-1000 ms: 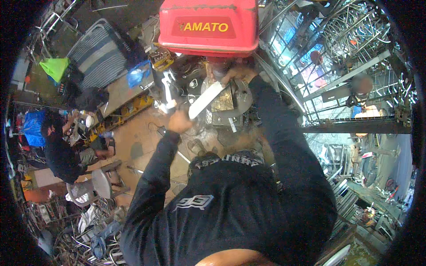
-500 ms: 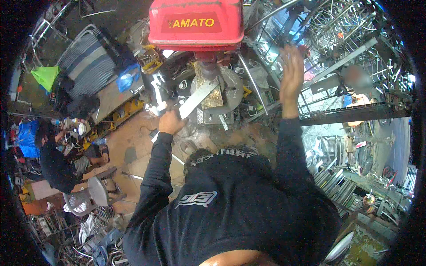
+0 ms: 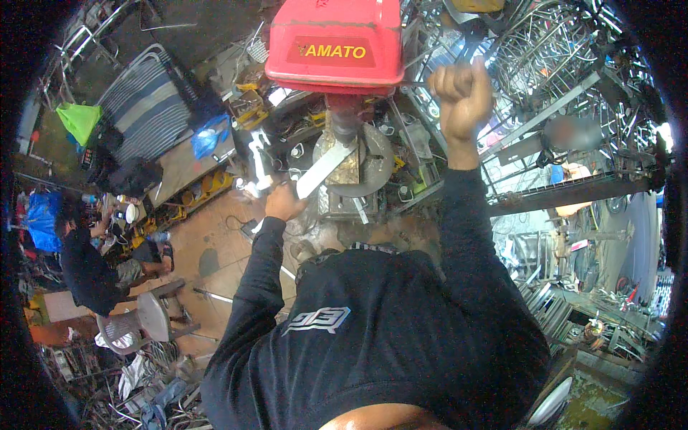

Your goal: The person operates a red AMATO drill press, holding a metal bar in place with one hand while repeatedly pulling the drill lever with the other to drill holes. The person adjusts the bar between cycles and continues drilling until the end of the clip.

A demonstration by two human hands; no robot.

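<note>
A drill press with a red head cover (image 3: 337, 25) stands in front of me. Under its chuck (image 3: 346, 127), a flat silver metal bar (image 3: 326, 169) lies slantwise over the work table. My left hand (image 3: 284, 201) is closed on the near left end of the bar; some fingertips are hidden. To the right of the red cover, my right hand (image 3: 462, 100) is raised and closed in a fist around the end of a dark lever (image 3: 413, 84) that runs out from the press. A round metal ring-like plate (image 3: 385, 161) surrounds the right side of the work table.
A person (image 3: 86, 269) in dark clothes works at the far left, near a grey plastic chair (image 3: 154, 315). Bundled metal tubes (image 3: 147, 107) lean at the upper left. A long dark beam (image 3: 566, 196) and metal frames crowd the right. Thin rods lie on the tiled floor (image 3: 208, 236).
My right hand has gone from open with fingers stretched to closed around the lever. My left hand stays on the metal bar. The view has shifted slightly.
</note>
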